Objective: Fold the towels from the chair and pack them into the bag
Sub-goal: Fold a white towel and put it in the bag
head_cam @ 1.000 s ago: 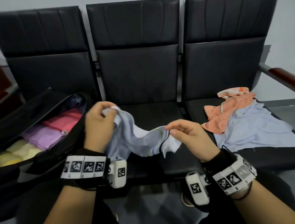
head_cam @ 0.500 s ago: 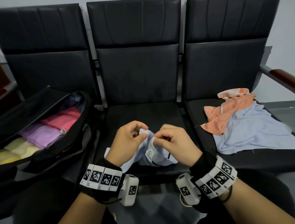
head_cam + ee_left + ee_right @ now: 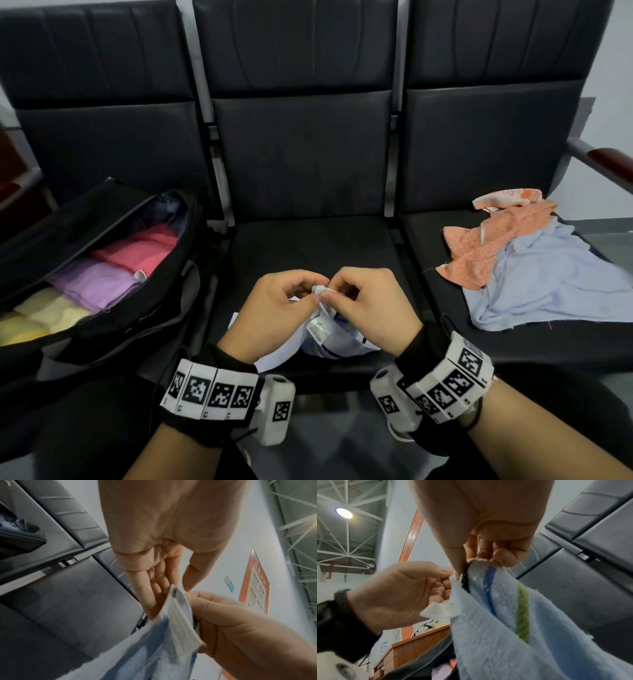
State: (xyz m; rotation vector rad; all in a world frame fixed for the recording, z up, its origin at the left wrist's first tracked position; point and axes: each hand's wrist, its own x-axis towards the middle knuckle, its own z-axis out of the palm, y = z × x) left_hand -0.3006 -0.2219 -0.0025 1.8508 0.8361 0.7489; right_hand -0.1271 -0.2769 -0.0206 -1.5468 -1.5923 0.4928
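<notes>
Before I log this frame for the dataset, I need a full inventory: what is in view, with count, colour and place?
striped towel: one, pale blue with blue, green and black stripes and a white label, hanging over the middle seat's front edge
bag: one, black, open, on the left seat
folded towels: at least three in the bag, pink, purple, yellow
loose towels: at least two, orange lying on light blue, on the right seat
chairs: three joined, black
left hand: pinches the striped towel's top corners
right hand: pinches the same corners, touching the left
</notes>
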